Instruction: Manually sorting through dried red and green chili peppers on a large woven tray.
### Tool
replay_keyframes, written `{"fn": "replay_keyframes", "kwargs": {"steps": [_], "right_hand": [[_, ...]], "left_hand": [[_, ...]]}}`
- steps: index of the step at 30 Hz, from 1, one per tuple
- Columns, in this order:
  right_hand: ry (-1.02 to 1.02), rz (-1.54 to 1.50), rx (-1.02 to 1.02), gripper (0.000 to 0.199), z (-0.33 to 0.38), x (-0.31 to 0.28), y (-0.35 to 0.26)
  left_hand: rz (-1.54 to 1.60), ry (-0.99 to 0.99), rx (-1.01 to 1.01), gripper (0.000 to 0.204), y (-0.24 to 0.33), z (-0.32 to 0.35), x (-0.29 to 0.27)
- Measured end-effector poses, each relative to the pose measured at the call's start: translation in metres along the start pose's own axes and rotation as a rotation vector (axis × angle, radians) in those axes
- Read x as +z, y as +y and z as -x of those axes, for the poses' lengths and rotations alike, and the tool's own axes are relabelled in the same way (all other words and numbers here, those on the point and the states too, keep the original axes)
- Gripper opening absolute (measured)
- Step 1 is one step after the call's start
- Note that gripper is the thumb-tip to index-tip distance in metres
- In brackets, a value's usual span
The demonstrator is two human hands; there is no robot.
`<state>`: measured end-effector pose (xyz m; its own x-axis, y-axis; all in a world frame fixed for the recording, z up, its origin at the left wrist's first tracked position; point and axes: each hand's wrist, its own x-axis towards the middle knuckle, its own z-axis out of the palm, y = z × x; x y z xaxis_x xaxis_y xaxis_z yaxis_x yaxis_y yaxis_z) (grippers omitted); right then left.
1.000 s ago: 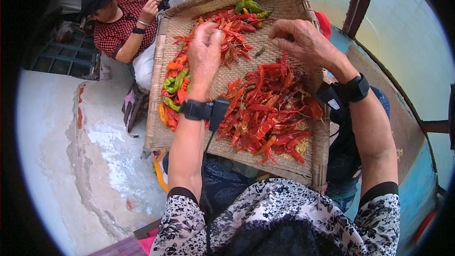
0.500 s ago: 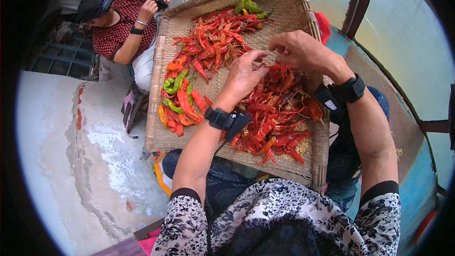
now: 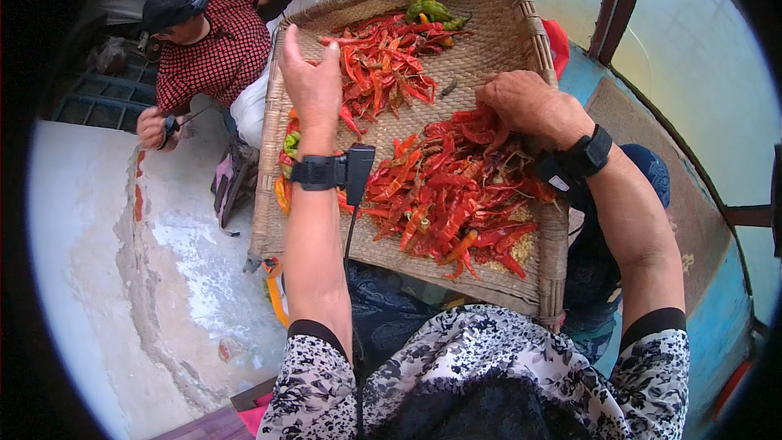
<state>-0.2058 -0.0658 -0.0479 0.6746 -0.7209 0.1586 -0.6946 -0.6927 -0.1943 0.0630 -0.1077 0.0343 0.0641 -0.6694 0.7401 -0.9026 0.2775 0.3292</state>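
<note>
Over the left part of a woven tray [image 3: 489, 20], my left hand [image 3: 312, 85] is raised with thumb and fingers apart, holding nothing that shows. It is beside the far pile of red chili peppers [image 3: 379, 65]. My right hand [image 3: 533, 106] is curled down at the far edge of the near pile of dried red chili peppers [image 3: 444, 195]. Its fingers close on a dark red chili [image 3: 481, 119], their tips partly hidden. Between the piles lies a small dark shrivelled piece [image 3: 449, 88]. Green peppers [image 3: 428, 10] sit in the far part of the tray.
Green and orange peppers [image 3: 290, 147] lie partly behind my left forearm. Pale seeds [image 3: 525, 246] are scattered by the near pile. A person in a red checked shirt [image 3: 216, 57] sits at the left, holding a dark-handled tool [image 3: 171, 126]. A framed pane [image 3: 692, 73] stands at the right.
My left hand has swung left from the near pile to the far pile, opening out. My right hand has lowered slightly onto the chilies. The other person's hands have moved apart.
</note>
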Motion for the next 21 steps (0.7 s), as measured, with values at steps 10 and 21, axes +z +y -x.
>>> {"fn": "replay_keyframes", "kwargs": {"steps": [10,21], "right_hand": [[-0.03,-0.188,0.093,0.013,-0.002,-0.023,-0.001],[0.329,-0.408,-0.013,0.012,0.004,-0.046,0.014]], "left_hand": [[0.27,-0.967,0.285,0.029,0.048,0.097,0.041],[0.214,-1.042,0.153,0.021,0.046,0.095,0.032]]}}
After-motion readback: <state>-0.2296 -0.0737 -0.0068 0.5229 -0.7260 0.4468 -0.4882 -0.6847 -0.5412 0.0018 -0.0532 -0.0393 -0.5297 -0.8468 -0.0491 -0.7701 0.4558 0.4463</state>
